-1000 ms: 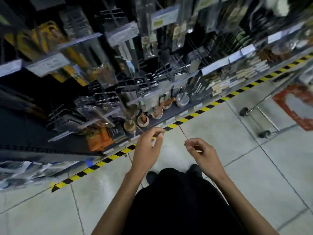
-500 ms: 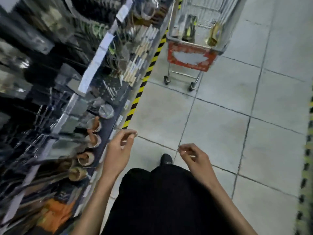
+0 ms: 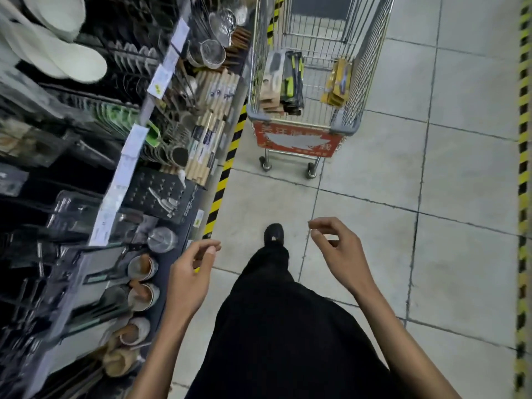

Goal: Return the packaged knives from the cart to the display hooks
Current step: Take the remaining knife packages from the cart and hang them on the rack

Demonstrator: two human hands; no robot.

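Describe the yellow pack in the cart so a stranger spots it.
Find the wire cart with the red front sign, straight ahead. Against its right wall sits the yellow pack. The other packs, at its left, are black and brown.

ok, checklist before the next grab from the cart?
1. Left hand free: ok, fingers loosely curled, holding nothing.
2. Right hand free: ok, holding nothing.
3. Stock in the cart: ok, dark packs on one side, yellow packs on the other.
4. Cart within reach: not ok, it stands further down the aisle, well apart from both hands.
5. Free hook on the display rack: cannot tell, that side is blurred.
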